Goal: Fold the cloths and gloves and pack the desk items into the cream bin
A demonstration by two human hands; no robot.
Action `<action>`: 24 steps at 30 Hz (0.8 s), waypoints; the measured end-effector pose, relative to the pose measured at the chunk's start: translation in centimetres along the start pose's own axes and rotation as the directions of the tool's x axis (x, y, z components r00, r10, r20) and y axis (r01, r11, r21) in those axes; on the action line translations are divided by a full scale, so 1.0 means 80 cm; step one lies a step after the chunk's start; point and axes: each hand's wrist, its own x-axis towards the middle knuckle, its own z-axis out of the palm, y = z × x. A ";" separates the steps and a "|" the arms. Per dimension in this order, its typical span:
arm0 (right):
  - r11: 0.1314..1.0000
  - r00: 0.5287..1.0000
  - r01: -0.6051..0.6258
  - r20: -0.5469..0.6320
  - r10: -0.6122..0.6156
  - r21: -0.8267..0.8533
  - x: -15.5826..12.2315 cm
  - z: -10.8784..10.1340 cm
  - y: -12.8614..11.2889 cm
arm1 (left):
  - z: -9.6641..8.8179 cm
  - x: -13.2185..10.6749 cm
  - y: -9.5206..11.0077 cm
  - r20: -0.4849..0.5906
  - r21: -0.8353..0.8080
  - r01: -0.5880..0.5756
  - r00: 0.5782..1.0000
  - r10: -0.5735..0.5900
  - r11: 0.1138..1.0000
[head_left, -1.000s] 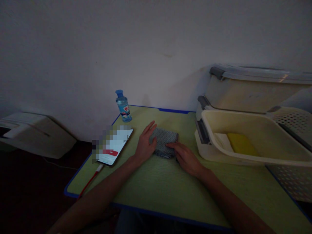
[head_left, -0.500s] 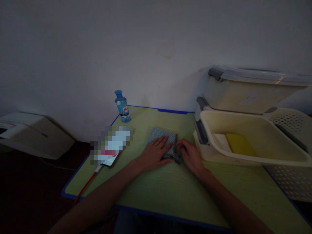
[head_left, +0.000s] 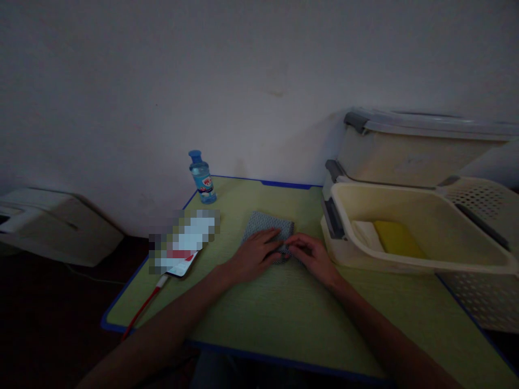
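A folded grey checked cloth (head_left: pixel 270 220) lies on the table in front of me. My left hand (head_left: pixel 259 253) rests across its lower left part, fingers stretched out and palm down. At the cloth's right edge, my right hand (head_left: pixel 312 256) has its thumb and fingers pinched together on the fabric near my left fingertips. Both hands cover the lower part of the cloth, and the exact pinch point is partly hidden.
On the right stands a cream storage bin (head_left: pixel 409 265) with a yellow folded cloth (head_left: pixel 397 239) and a white one (head_left: pixel 367 235) inside. A blue bottle (head_left: pixel 203 181) is at the back left, near a phone (head_left: pixel 184 267) on a red cable (head_left: pixel 141 310).
My right hand has moved left onto the cloth's right edge. The loose corner that stuck out at the lower right no longer shows. My left hand has shifted only slightly.
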 end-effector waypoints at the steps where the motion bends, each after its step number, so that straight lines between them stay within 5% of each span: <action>1: 0.999 1.000 -0.022 0.006 0.022 0.044 0.001 -0.001 0.000 | 0.000 0.000 0.000 -0.008 -0.004 -0.003 1.000 0.003 1.000; 11: 0.993 0.998 -0.045 -0.027 0.048 0.105 0.007 0.000 0.004 | 0.002 0.001 0.004 -0.123 -0.016 -0.045 0.991 0.043 0.999; 24: 0.976 0.984 0.115 -0.115 -0.137 -0.183 0.008 0.008 0.011 | 0.001 0.002 0.003 -0.191 -0.083 -0.023 0.982 0.007 0.996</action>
